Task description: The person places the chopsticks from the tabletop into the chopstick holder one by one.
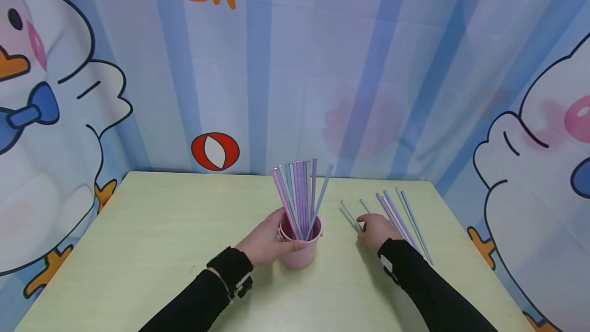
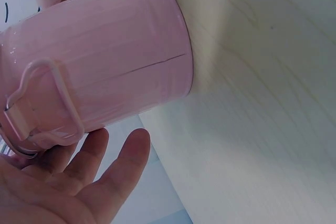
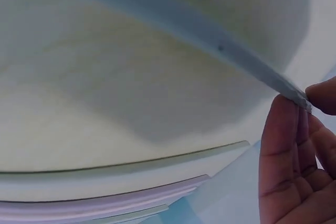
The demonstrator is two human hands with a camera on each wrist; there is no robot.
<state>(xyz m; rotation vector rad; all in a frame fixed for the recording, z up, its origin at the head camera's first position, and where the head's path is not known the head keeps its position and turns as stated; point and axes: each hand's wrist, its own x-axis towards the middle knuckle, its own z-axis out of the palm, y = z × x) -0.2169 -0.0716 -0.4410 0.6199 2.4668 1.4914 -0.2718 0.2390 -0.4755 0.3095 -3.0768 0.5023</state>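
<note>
While the left hand (image 1: 266, 240) was clamped on one pink bucket (image 1: 297, 259), its thumb across the near rim, a bunch of purple and blue straws (image 1: 299, 188) stood inside, upright or leaning, too overlapped to count. Just beyond the right hand (image 1: 378, 230), two straw ends (image 1: 349, 212) showed above the pale table (image 1: 184, 250); to its right lay about five loose straws (image 1: 417, 227), purple and blue.

Only the right wrist view made plain that the right hand's thumb and fingers were pressed together on the tip of one blue-grey straw (image 3: 226, 51); from the head, that pinch was unclear. It also showed three lying straws (image 3: 173, 186), apart from those fingers. The left wrist view alone revealed one handle loop (image 2: 66, 95) and one dark seam (image 2: 157, 62), with one left fingertip apart from the bucket's wall.
</note>
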